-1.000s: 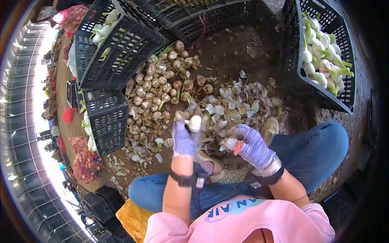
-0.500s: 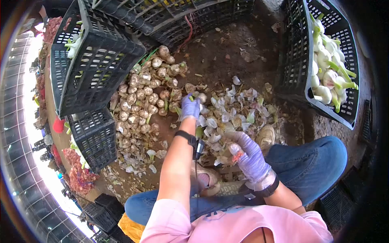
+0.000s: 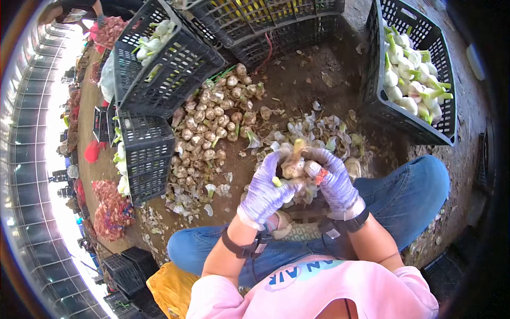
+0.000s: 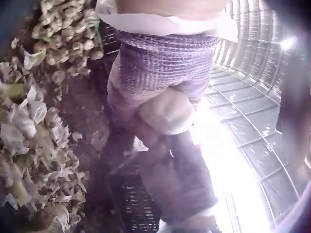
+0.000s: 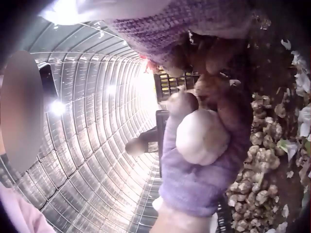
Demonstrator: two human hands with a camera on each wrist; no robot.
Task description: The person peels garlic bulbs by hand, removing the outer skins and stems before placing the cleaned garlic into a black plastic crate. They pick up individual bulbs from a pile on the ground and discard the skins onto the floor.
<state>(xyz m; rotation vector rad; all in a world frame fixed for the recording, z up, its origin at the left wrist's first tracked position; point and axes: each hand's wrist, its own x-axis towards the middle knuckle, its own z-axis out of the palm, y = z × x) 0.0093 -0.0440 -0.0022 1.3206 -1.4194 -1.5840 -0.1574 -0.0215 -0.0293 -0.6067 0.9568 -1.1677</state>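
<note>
The gloved left hand [image 3: 268,192] curls round a clean white garlic bulb [image 4: 167,111], whose cut green stem [image 3: 277,181] shows beside its thumb in the head view. An unpeeled brownish bulb [image 3: 292,168], stem up, lies between the fingertips of both hands. The gloved right hand [image 3: 336,186] pinches this bulb from the right, with an orange-red wrap [image 3: 321,177] on its thumb. In the right wrist view, the white bulb [image 5: 202,137] rests against the left palm, below the right hand [image 5: 189,24]; fingers partly hide the brownish bulb.
Unpeeled bulbs [image 3: 204,119] are heaped on the soil beyond the left hand, with loose skins [image 3: 313,130] to their right. Black crates [image 3: 183,72] stand at left and back; another crate [image 3: 417,121], holding white bulbs, stands at right. Bent legs [image 3: 406,204] flank the work.
The left hand has come back from beside the heap to the right hand, keeping the white bulb. A brownish bulb is now held between both hands. The right fingers have closed in on it.
</note>
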